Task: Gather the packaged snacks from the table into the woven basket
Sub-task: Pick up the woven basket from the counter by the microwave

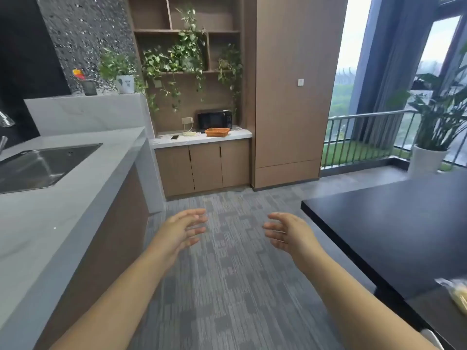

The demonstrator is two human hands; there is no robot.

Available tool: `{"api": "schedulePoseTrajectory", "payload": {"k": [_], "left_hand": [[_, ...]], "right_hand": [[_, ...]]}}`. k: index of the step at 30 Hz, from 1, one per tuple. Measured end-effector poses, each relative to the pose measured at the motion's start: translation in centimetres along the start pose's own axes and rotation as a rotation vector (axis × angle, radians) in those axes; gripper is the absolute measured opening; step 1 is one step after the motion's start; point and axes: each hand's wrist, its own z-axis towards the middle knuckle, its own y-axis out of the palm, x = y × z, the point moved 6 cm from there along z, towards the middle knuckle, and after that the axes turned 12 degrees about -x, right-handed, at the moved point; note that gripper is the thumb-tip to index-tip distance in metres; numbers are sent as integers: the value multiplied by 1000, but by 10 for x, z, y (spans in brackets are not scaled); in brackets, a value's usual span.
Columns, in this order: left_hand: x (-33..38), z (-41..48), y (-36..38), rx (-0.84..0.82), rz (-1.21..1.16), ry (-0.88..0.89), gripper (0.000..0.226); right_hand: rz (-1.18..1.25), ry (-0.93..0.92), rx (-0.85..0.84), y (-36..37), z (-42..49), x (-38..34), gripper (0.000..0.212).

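An orange woven basket (217, 132) stands on the white counter (242, 134) across the room, in front of a black microwave. One clear-wrapped yellow snack (456, 293) lies on the black table (394, 223) at the right edge, partly cut off by the frame. My left hand (180, 229) and my right hand (286, 232) are stretched out in front of me over the carpet, palms facing each other, fingers spread, both holding nothing. Both hands are far from the basket and left of the table.
A grey island counter with a steel sink (43, 165) runs along the left. A phone (174, 137) and cables lie on the far counter beside the microwave (214, 120). A large potted plant (429, 137) stands by the window railing. Grey carpet (232, 274) lies between island and table.
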Motion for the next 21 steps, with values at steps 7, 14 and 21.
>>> {"api": "schedulePoseTrajectory", "payload": {"k": [7,14,21], "left_hand": [[9,122,-24,43,-44,-29,20],[10,284,-91,43,-40,-6,18],[50,466,-172,0,-12,-3,20]], "right_hand": [[-2,17,7,0,135,-26,17],[-23,-11,11,29,312,-33,15],[19,-13,43,76,500,-62,13]]}}
